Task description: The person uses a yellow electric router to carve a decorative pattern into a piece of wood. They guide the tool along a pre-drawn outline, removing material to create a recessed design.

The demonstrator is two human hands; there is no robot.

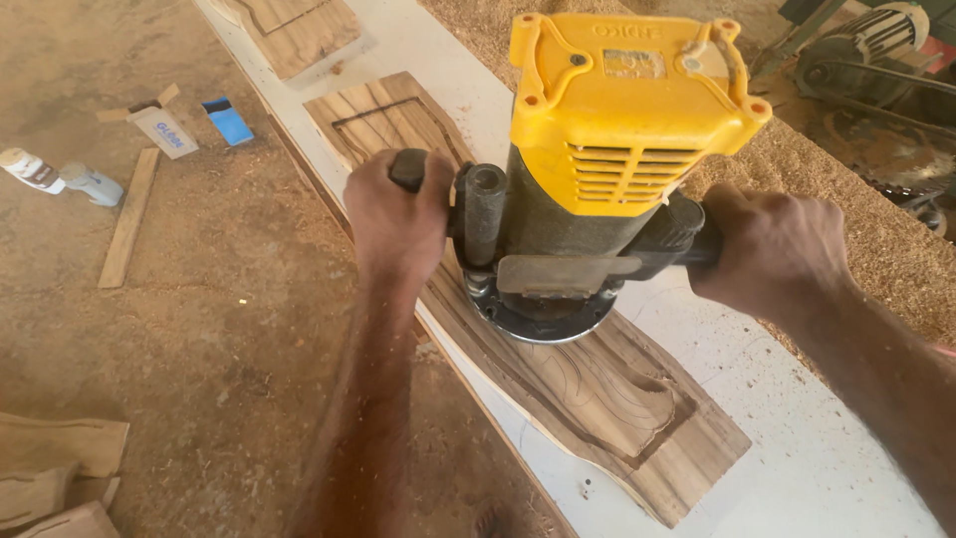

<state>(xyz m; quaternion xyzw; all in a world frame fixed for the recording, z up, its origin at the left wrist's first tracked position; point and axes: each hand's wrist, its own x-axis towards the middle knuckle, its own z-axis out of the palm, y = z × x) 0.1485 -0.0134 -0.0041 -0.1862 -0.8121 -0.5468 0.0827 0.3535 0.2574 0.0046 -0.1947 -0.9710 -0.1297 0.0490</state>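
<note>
Both hands are clamped on the side handles of a yellow-topped router (583, 179): the left hand (398, 214) on one knob, the right hand (772, 249) on the opposite one, so the tool sits directly between the two grips. Its round base rests just below them on a long wooden plank (617, 399) lying on the white tabletop (797, 448). The plank's long axis crosses the line between the hands, with a routed groove on both sides of the base.

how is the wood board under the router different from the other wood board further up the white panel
The near wood board lies under the router, gripped by the left hand and right hand; the far wood board lies untouched. The near one shows whole, with a routed groove; the far one is cut off by the frame. Both rest flat on the white panel.
</note>
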